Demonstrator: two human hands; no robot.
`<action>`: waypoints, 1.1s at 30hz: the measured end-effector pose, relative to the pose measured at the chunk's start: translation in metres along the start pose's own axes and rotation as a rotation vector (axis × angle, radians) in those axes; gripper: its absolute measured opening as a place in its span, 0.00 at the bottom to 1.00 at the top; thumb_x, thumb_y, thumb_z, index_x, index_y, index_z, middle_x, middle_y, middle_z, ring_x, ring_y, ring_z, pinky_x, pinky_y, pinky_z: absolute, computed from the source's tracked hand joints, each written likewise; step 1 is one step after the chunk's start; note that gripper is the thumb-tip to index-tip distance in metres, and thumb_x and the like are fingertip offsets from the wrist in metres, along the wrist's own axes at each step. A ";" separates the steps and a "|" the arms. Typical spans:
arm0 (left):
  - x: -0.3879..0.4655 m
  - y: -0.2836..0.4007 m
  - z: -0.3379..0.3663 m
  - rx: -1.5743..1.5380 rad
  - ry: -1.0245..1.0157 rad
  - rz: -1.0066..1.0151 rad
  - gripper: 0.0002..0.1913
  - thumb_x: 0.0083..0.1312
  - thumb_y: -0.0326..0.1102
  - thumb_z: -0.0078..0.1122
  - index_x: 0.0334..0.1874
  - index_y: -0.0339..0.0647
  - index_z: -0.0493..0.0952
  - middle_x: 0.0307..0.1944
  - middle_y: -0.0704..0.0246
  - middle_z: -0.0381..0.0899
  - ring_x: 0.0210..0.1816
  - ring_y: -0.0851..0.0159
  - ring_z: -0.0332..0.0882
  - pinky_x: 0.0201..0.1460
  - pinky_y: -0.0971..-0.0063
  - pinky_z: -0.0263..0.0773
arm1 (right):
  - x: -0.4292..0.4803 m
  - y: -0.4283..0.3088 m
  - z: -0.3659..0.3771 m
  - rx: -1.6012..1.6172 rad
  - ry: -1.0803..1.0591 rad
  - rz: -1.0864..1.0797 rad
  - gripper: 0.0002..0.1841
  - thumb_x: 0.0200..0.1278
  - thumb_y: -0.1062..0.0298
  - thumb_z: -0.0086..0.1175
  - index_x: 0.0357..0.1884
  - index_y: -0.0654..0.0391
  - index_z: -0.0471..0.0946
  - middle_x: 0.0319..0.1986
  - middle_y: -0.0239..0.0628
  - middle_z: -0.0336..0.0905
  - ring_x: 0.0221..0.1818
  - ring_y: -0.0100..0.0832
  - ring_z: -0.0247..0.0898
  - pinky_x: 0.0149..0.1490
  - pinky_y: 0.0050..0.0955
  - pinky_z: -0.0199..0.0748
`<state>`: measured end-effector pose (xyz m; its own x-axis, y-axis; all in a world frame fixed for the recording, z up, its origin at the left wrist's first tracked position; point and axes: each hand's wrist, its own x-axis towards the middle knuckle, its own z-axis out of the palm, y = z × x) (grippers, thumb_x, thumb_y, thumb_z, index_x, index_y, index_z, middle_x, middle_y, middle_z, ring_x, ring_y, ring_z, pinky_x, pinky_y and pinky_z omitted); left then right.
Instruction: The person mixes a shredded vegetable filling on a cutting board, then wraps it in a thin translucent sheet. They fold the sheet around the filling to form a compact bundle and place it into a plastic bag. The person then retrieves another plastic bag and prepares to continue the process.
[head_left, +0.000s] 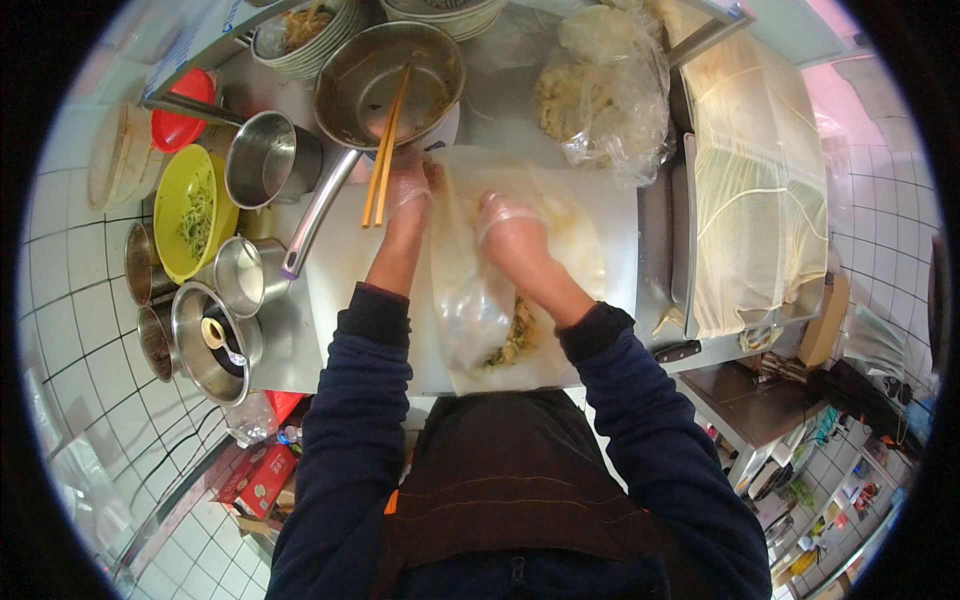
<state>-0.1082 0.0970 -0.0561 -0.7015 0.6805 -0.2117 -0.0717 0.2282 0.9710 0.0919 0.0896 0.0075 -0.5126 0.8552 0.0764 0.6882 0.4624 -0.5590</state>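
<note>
A large thin sheet of pale wrapper or dough (577, 247) lies on the white cutting board (345, 247). Near its front edge sits a heap of shredded filling with green bits (517, 337), partly under clear plastic (476, 311). My left hand (409, 187), in a clear plastic glove, is at the sheet's left back edge, just below a steel pan (337, 97); its fingers are blurred and partly hidden. Above the sheet's middle is my right hand (510, 225), also gloved, with fingers curled; whether it grips the plastic is unclear. Wooden chopsticks (390, 150) rest in the pan.
Left stand a yellow-green bowl of shredded green vegetable (166, 225), steel pots (262, 161) and a steel basin (184, 352). Stacked bowls (300, 56) are at the back. A plastic bag of pale food (600, 97), a cloth-covered tray (757, 210) and a knife (679, 351) are right.
</note>
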 end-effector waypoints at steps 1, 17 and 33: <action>-0.001 0.001 -0.001 -0.294 -0.039 -0.117 0.14 0.77 0.42 0.59 0.43 0.35 0.78 0.35 0.56 0.83 0.35 0.61 0.85 0.39 0.62 0.80 | 0.001 0.000 -0.001 -0.016 -0.013 -0.003 0.05 0.63 0.68 0.62 0.38 0.56 0.79 0.29 0.52 0.84 0.34 0.60 0.81 0.39 0.56 0.79; -0.131 0.029 -0.042 0.937 -0.021 0.501 0.14 0.65 0.34 0.68 0.52 0.40 0.82 0.46 0.55 0.84 0.51 0.45 0.81 0.52 0.49 0.74 | -0.007 -0.007 0.010 -0.092 0.080 -0.012 0.08 0.52 0.77 0.60 0.36 0.62 0.80 0.31 0.52 0.84 0.36 0.54 0.83 0.43 0.50 0.82; -0.138 0.029 -0.042 0.574 -0.068 0.568 0.12 0.73 0.40 0.64 0.40 0.37 0.86 0.38 0.53 0.85 0.47 0.45 0.78 0.51 0.51 0.70 | -0.005 -0.015 0.017 -0.054 0.074 0.040 0.12 0.58 0.74 0.63 0.44 0.62 0.78 0.36 0.56 0.85 0.41 0.60 0.84 0.47 0.54 0.82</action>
<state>-0.0432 -0.0201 0.0059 -0.4757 0.8363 0.2726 0.6705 0.1441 0.7278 0.0752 0.0748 0.0012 -0.4460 0.8873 0.1172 0.7349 0.4378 -0.5179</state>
